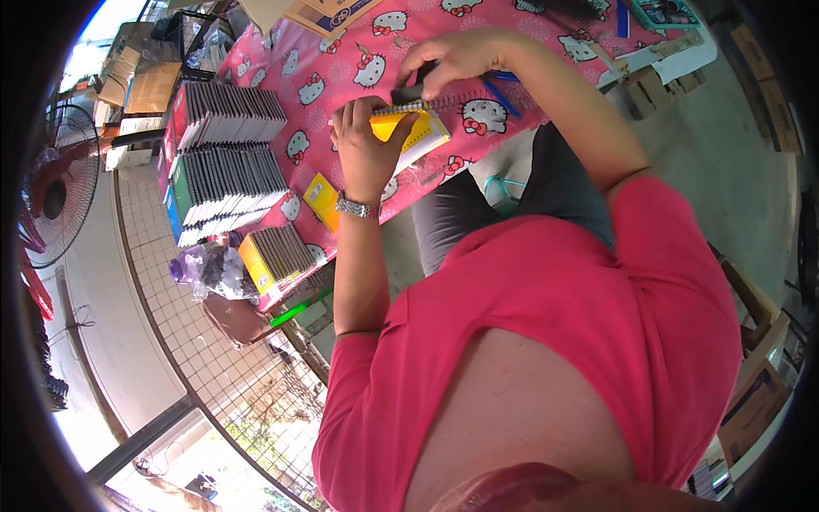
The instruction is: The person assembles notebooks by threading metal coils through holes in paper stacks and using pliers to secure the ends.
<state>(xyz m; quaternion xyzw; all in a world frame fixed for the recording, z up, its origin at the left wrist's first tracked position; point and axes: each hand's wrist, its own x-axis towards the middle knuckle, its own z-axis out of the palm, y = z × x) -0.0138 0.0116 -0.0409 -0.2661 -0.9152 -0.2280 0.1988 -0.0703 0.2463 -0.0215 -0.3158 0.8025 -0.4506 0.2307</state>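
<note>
A yellow-covered notebook [428,135] lies near the table's front edge, its punched edge turned away from me. My left hand [368,141], with a metal watch at the wrist, grips the notebook at its left part, thumb across the cover. A thin spiral coil [456,99] runs along the punched edge and sticks out past its right end. Over that edge, my right hand [452,64] is closed on a small dark block [408,94], which touches or nearly touches the coil. The block's exact kind is unclear.
Stacks of spiral notebooks [226,175] line the table's left side, with a smaller yellow stack [277,256] nearer me. Another yellow notebook [322,202] lies beside my left wrist. Blue pens [502,98] rest at right; a cardboard box [328,15] stands at the back. A fan [60,192] is far left.
</note>
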